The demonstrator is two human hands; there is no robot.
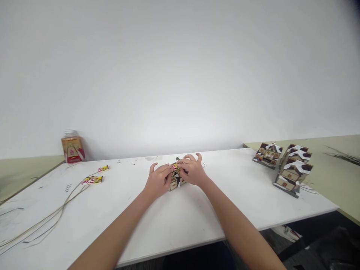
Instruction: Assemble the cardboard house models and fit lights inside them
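A small model house (177,180) with cream walls, dark trim and white patches is between my hands in the middle of the white table. My left hand (158,180) is closed on its left side, the thumb low against the wall and the fingertips at the top. From the right, my right hand (193,170) grips the same house, with its outer fingers lifted. A small red, white and yellow piece (174,165) shows between the fingertips at the top of the house. Fingers hide part of both things, so I cannot tell how the piece is attached.
Two red-and-yellow pieces (92,180) lie on the left, near long thin strips (60,208). A label-wrapped bottle (72,147) stands at the back left by the wall. Several similar model houses (294,170) stand at the right. The white table's (168,243) front edge is close to me.
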